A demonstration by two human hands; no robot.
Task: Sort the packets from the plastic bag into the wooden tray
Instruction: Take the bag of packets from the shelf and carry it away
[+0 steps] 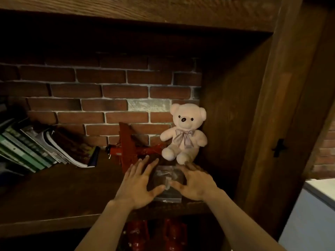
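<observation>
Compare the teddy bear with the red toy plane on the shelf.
The teddy bear is pale and soft; the toy plane is red and hard-looking. The bear sits upright in the right corner, while the plane stands tilted to its left, one wing raised against the brick wall. Both rest on the same wooden shelf.

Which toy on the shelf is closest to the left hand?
The red toy plane: the left hand has its fingertips right at it. The pale teddy bear sits farther right, in the corner.
</observation>
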